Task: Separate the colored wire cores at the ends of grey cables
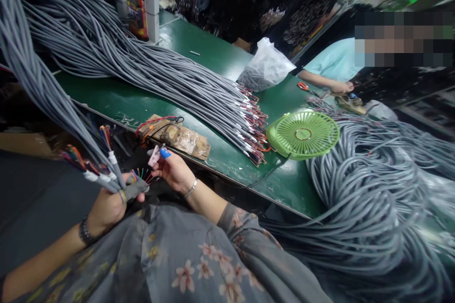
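My left hand (111,204) is wrapped around several grey cables (108,181) at their stripped ends. A grey cover sits on its thumb. White bands (93,176) ring the cable ends, and coloured wires (78,160) fan out above the fist. Thin red and green wires (145,176) stick out past the left thumb towards my right hand (172,173). The right fingertips are pinched together at the ends of these thin wires. Blue and pink coverings show on the right fingers; the exact grip is partly hidden.
A long bundle of grey cables (170,73) crosses the green table (209,42). A soldered-over wooden board (183,139) lies at the near edge, by a green fan (302,135). Coiled cables (373,199) pile up right. Beyond are a plastic bag (266,66), scissors (303,86) and a co-worker's hand (341,87).
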`<state>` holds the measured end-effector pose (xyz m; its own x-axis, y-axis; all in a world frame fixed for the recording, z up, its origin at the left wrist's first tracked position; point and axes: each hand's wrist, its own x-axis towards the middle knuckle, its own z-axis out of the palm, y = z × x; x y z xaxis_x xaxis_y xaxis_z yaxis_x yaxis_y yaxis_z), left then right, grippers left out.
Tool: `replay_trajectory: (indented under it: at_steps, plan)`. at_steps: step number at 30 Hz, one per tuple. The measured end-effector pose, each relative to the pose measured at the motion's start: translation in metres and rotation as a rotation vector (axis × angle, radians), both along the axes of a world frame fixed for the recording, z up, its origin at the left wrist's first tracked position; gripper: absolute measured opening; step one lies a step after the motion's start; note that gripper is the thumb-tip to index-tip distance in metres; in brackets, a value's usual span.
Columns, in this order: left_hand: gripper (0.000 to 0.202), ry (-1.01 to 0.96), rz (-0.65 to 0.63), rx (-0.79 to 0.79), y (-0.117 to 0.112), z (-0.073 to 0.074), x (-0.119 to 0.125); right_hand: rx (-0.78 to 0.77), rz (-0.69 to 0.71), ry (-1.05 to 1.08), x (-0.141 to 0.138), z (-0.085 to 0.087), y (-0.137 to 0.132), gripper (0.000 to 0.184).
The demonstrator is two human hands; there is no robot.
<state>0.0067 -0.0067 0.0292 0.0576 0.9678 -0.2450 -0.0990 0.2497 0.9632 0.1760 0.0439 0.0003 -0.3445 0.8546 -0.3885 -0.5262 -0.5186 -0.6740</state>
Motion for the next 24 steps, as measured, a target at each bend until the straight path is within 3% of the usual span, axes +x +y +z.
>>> replay_trajectory:
  at_steps: [9,24]
  plan:
    - [0.032,-0.029,0.113,0.047,0.004,0.002,0.010,0.018,-0.003,0.017,-0.002,0.000,0.000,0.041]
    - [0.033,0.002,0.089,0.019,0.013,-0.006,0.013,-0.078,-0.110,0.045,-0.014,-0.007,0.008,0.040]
